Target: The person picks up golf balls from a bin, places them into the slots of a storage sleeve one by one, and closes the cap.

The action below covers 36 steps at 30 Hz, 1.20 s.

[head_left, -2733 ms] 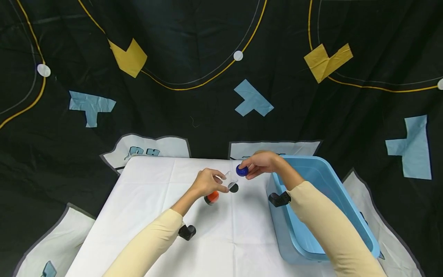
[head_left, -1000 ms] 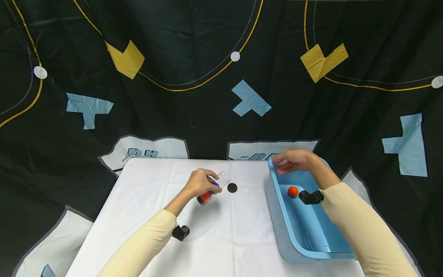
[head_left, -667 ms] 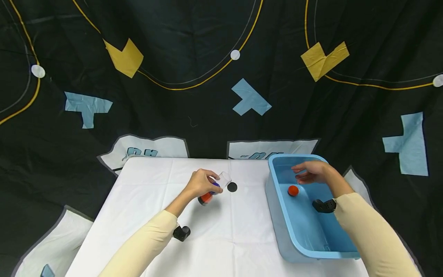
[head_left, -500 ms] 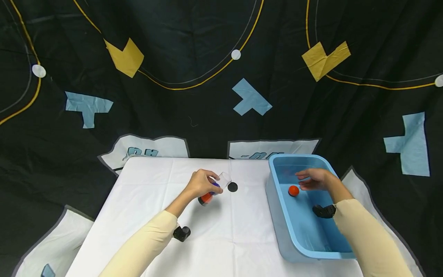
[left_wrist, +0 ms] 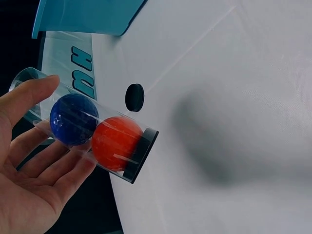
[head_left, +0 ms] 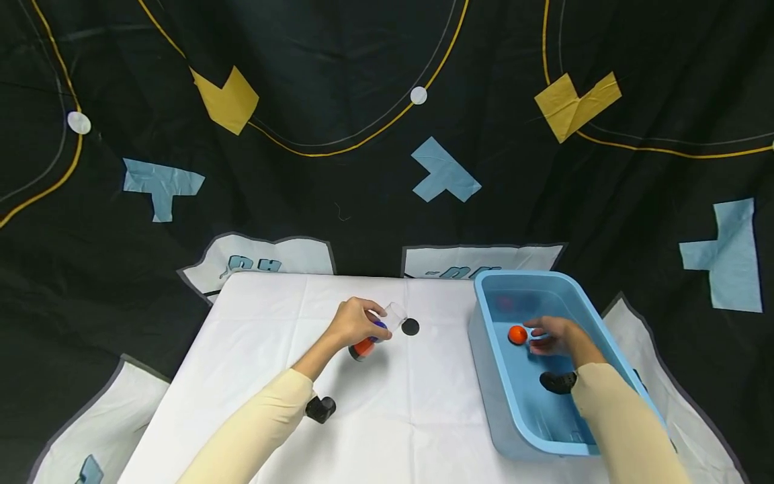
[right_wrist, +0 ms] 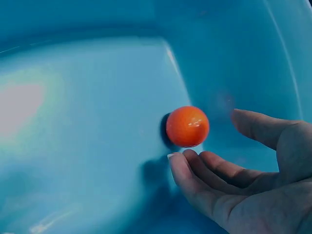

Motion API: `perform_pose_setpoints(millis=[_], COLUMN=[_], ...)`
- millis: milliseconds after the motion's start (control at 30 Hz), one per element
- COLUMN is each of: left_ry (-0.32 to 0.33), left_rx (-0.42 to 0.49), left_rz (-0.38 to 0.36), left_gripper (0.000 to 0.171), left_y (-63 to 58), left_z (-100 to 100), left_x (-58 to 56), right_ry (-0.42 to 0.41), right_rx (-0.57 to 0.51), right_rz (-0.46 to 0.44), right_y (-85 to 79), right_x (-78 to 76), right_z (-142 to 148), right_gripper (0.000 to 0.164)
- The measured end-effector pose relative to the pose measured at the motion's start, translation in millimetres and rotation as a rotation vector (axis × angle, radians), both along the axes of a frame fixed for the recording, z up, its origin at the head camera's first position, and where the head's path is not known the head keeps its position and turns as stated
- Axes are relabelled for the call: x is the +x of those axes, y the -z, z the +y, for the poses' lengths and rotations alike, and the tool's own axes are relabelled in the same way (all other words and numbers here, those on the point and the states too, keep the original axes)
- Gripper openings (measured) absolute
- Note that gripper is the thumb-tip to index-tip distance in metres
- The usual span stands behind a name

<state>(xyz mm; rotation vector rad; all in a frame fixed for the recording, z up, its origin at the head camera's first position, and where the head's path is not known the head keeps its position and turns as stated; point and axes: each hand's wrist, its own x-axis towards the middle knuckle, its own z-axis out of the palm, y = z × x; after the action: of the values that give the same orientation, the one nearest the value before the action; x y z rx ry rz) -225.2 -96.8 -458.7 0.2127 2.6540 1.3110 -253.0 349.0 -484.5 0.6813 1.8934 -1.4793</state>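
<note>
My left hand [head_left: 353, 321] grips a clear tube [left_wrist: 36, 78] with a black cap on its lower end, held tilted above the white table. Inside the tube, an orange ball [left_wrist: 117, 143] sits against the cap and a blue ball [left_wrist: 74, 119] lies behind it; the other end has no cap. Inside the blue bin, my right hand [head_left: 559, 338] reaches toward a second orange ball [right_wrist: 187, 126] on the bin floor. In the right wrist view its thumb and fingers are spread apart beside the ball, with a small gap and no grip on it.
A loose black cap [head_left: 410, 327] lies on the white table [head_left: 363, 430] just right of the tube. The blue bin [head_left: 492, 403] stands at the table's right side with raised walls. Behind the table hangs a black cloth [head_left: 338, 202] with tape shapes.
The blue ball passed from my right hand into the tube. My right hand then moved right and down into the bin, close to the orange ball. My left hand keeps holding the tube.
</note>
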Motion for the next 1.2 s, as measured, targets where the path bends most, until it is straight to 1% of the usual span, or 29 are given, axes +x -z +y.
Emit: perform_pose_setpoints(millis=[200, 400, 533, 633, 767, 867, 1000, 1100, 1200], left_ry=[-0.005, -0.016, -0.015, -0.013, -0.011, -0.001, 0.004, -0.008, -0.015], left_rx=[-0.007, -0.016, -0.005, -0.001, -0.012, -0.007, 0.001, -0.01, -0.018], left_rz=[0.003, 0.009, 0.008, 0.006, 0.012, 0.019, 0.015, 0.009, 0.003], left_gripper=[0.039, 0.038, 0.039, 0.039, 0.04, 0.041, 0.04, 0.039, 0.04], left_y=[1.4, 1.0, 0.9, 1.1, 1.9, 2.2, 1.9, 2.3, 3.8], left_z=[-1.6, -4.7, -6.2, -8.0, -10.4, -10.7, -9.7, -9.2, -9.4], left_x=[0.8, 0.5, 0.6, 1.6, 2.4, 2.1, 1.6, 1.3, 1.5], right_ry=[0.062, 0.171, 0.262, 0.295, 0.317, 0.343, 0.294, 0.255, 0.274], right_rx=[-0.007, -0.016, -0.058, -0.085, -0.083, -0.061, -0.019, 0.022, 0.055], right_rz=[-0.01, -0.033, -0.051, -0.037, -0.042, -0.056, -0.033, -0.003, 0.0], right_y=[12.3, 22.8, 28.5, 31.9, 33.0, 32.1, 32.3, 33.7, 37.0], right_x=[1.4, -0.3, -0.7, -1.8, -4.2, -6.0, -6.7, -6.6, -7.2], right_z=[-0.9, -5.2, -7.7, -9.3, -12.2, -14.2, -17.2, -19.6, -20.2], right_gripper=[0.058, 0.065, 0.062, 0.061, 0.061, 0.051, 0.045, 0.048, 0.044])
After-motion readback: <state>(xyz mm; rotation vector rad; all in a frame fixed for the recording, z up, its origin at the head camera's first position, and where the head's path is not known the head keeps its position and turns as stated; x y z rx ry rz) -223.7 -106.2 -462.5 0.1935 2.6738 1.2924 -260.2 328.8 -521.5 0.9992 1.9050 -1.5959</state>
